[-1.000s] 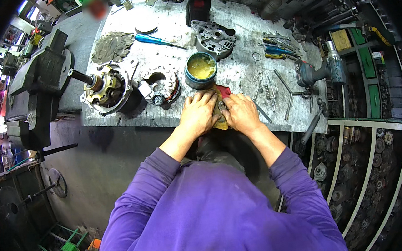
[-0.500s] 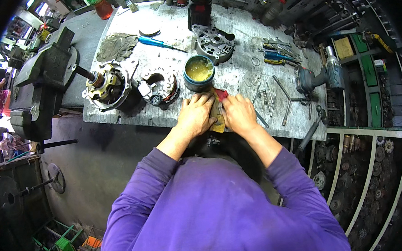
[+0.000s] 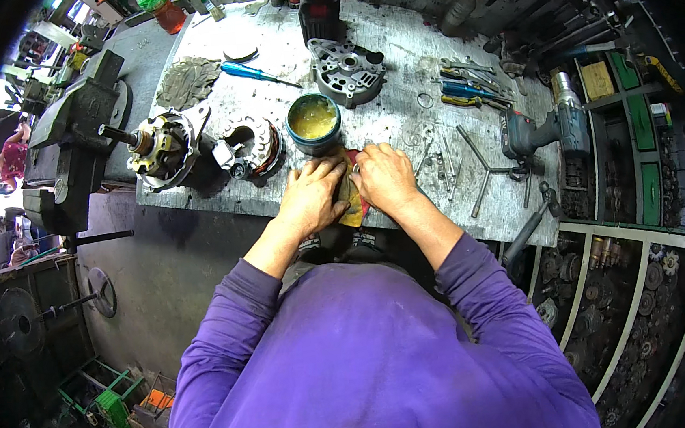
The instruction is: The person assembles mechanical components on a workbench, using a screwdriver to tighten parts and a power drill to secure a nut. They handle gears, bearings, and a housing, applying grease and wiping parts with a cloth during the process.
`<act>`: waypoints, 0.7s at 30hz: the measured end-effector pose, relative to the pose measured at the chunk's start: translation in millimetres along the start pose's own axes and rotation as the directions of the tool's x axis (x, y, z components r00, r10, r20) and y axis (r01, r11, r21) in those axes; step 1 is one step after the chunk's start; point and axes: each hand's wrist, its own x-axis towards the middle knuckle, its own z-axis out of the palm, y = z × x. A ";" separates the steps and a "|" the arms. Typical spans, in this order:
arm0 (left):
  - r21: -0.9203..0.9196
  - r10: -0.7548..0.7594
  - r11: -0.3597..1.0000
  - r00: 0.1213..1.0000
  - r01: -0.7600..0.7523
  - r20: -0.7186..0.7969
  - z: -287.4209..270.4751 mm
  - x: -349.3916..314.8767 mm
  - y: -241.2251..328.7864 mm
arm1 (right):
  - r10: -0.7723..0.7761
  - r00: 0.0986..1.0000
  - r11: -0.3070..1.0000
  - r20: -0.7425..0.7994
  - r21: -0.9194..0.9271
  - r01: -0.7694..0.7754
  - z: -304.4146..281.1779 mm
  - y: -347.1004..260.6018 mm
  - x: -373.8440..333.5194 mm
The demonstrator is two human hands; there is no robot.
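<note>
My left hand (image 3: 313,190) lies palm down at the table's near edge, its fingers flat on a stained yellow and red cloth (image 3: 352,216). Beside it, my right hand (image 3: 385,179) has its fingers curled over the cloth's right side. A small round metal part (image 3: 356,169) shows at those fingertips; its kind is too small to tell. Just beyond my left fingers stands a dark teal tub (image 3: 316,140) of yellowish grease. To its left sit a round stator with copper windings (image 3: 259,144) and an alternator housing with an upright shaft (image 3: 162,148).
A cast metal housing (image 3: 349,73) and blue screwdriver (image 3: 253,72) lie farther back. Pliers (image 3: 466,93), a three-armed wrench (image 3: 481,171) and a cordless driver (image 3: 543,133) are at right, by a hammer (image 3: 532,222). A bench vise (image 3: 75,135) stands left of the worktable (image 3: 219,199).
The view has shifted, so the table's things appear farther left. My right hand has slid slightly away from me over the cloth, and more red shows below it. My left hand stays on the cloth.
</note>
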 end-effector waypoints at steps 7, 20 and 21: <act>-0.014 -0.048 0.999 0.999 0.048 0.019 0.9 -1.5 2.9 | 0.103 0.994 0.950 -0.028 0.300 -0.090 25.7 5.3 2.0; -0.051 -0.044 0.998 0.999 0.044 -0.003 -1.8 -1.3 2.6 | 0.108 0.991 0.896 -0.082 0.440 -0.061 10.9 18.9 -37.5; -0.047 -0.045 0.998 0.999 0.045 -0.005 -2.1 -1.3 2.7 | 0.078 0.995 0.902 -0.068 0.429 -0.042 14.6 18.2 -31.5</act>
